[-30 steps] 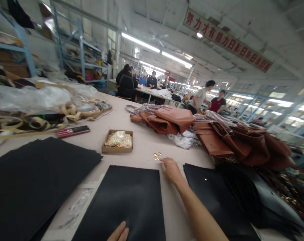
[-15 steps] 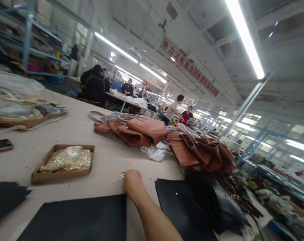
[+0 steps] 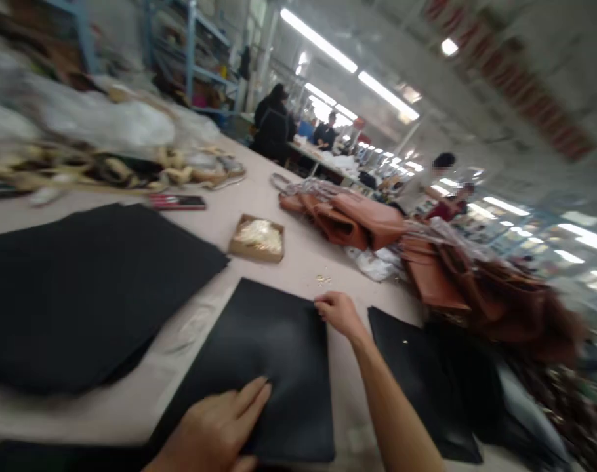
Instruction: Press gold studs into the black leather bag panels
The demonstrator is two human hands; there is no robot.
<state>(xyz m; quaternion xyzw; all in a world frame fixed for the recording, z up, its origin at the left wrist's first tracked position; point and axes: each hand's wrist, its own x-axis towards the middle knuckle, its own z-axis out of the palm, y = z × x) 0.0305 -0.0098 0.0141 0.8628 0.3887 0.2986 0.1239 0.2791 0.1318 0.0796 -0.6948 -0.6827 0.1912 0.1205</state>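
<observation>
A black leather-like panel (image 3: 273,334) lies flat on the pale table, directly before me. My left hand (image 3: 214,419) rests on its lower part with the fingers stretched forward and close together; a small dark spot shows at the fingertips. At the panel's far right corner, my right hand (image 3: 338,313) has thumb and forefinger closed at the edge. Whether a small piece is also between them is hidden. Just beyond that hand, several small gold-coloured metal pieces (image 3: 322,279) are scattered. An open cardboard box (image 3: 256,252) of similar pieces, with clear plastic on top, stands farther back.
A stack of black panels (image 3: 82,295) covers the left; another black panel (image 3: 416,380) lies right, a shiny dot on it. Brown bags (image 3: 372,219) are piled beyond. A phone (image 3: 178,202) lies near plastic-wrapped material (image 3: 106,121). People (image 3: 275,124) are in the background.
The view has swung left and down. My right hand has gone from the small gold pieces to the panel's corner. My left hand has come into view on the panel.
</observation>
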